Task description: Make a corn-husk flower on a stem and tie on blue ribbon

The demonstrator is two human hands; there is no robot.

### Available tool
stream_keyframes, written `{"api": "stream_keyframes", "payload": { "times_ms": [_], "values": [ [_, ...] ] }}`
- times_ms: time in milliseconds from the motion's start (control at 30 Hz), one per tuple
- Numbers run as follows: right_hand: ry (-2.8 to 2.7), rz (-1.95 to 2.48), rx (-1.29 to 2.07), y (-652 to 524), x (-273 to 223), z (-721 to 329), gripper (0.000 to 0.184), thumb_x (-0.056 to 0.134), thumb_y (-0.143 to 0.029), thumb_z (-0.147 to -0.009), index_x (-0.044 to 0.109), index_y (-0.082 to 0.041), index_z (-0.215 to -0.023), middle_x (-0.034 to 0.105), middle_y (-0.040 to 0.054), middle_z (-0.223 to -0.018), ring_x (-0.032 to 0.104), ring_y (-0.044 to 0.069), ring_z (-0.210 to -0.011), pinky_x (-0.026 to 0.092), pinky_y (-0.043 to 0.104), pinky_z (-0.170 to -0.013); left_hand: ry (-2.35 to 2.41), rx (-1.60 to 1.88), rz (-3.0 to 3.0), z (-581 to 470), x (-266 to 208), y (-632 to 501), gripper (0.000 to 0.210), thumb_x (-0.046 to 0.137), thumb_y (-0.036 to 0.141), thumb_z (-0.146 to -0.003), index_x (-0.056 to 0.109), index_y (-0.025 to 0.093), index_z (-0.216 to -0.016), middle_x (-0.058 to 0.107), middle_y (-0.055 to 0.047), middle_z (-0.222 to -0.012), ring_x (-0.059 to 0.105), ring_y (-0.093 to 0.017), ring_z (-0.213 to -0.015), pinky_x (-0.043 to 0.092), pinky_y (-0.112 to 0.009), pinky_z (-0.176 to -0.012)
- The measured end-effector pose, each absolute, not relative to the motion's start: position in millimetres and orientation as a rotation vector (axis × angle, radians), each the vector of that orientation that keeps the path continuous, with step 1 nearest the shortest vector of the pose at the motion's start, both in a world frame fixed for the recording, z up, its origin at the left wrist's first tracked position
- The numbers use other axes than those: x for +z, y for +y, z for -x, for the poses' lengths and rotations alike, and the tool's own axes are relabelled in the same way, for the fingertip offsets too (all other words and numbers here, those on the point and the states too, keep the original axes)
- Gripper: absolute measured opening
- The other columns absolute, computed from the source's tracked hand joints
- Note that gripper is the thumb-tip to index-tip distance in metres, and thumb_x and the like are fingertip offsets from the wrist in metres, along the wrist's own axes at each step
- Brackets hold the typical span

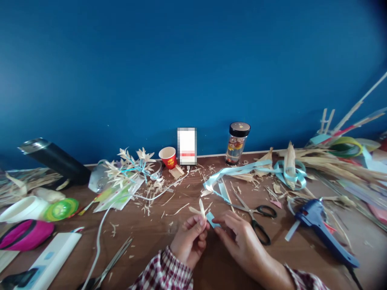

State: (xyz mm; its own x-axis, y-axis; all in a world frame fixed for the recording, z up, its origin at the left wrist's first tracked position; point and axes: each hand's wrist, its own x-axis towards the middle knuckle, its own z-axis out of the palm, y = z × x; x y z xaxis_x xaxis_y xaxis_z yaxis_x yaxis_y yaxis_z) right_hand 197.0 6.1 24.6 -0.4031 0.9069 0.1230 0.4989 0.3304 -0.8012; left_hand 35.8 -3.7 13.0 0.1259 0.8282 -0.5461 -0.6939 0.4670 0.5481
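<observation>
Low over the front middle of the table, my left hand (pixel 191 239) pinches a small pale corn-husk flower (pixel 202 208) between thumb and fingers, its petals pointing up. Close beside it, my right hand (pixel 238 239) grips a short piece of light blue ribbon (pixel 212 219) with the fingertips. The ribbon's end nearly meets the flower's base; whether they touch I cannot tell. Scissors with black handles (pixel 254 213) lie open just beyond my right hand. Further right rests a blue hot glue gun (pixel 323 229). A long light blue ribbon (pixel 238 171) trails across the table behind.
Finished husk flowers (pixel 133 163) stand in a clear container at left. A red paper cup (pixel 168 157), a phone-like screen (pixel 187 146) and a lidded jar (pixel 237 143) line the wall. Other scissors (pixel 115 257), a white cable (pixel 98 241) and a power strip (pixel 53 259) lie front left.
</observation>
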Motion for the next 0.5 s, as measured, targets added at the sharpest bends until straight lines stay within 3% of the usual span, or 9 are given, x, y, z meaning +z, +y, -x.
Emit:
{"api": "stream_keyframes", "payload": {
  "times_ms": [333, 500],
  "values": [
    [-1.735, 1.198, 1.481, -8, 24, -185, 0.017, 0.049, -0.028, -0.084, 0.058, -0.016, -0.076, 0.054, -0.0018, -0.062, 0.045, 0.009, -0.052, 0.035, 0.018, -0.049, 0.925, 1.143, -0.246, -40, 12, -8, 0.027, 0.082, 0.026, -0.049, 0.06, 0.012, -0.059, 0.043, 0.007, -0.042, 0.031, 0.0, -0.038, 0.019, -0.011, -0.035],
    [-1.731, 1.147, 1.524, -6, 19, -186, 0.019, 0.048, -0.03, -0.085, 0.055, -0.016, -0.074, 0.05, -0.0026, -0.062, 0.043, 0.008, -0.052, 0.034, 0.018, -0.049, 0.925, 1.108, -0.231, -39, 7, -6, 0.028, 0.081, 0.03, -0.05, 0.065, 0.012, -0.064, 0.041, 0.007, -0.04, 0.028, 0.0, -0.036, 0.016, -0.012, -0.034]
  ]
}}
